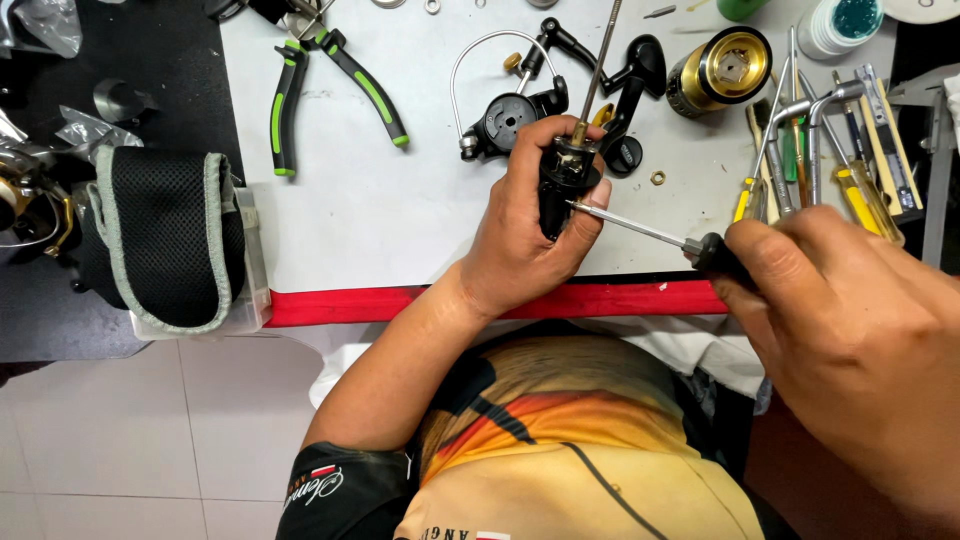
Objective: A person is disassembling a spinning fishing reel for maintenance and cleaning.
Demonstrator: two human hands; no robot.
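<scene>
1. My left hand (525, 225) is wrapped around the black reel body (565, 180), just above the table's red edge (400, 300).
2. My right hand (850, 320) is closed on the screwdriver (660, 237); I would keep it straight.
3. Its tip touches the body's side; I judge that light, steady pressure prevents slipping.

My left hand (525, 235) is wrapped around a black reel body (566, 178) with a thin metal shaft (601, 55) rising from its top. My right hand (850, 310) grips the black handle of a slim screwdriver (640, 228), whose tip touches the side of the reel body. Both are above the white table (370, 210), near its red front edge. Beyond lie green-and-black pliers (330, 90), a gold spool (720, 68), a wire bail arm (480, 75) and a cluster of screwdrivers (820, 160).
</scene>
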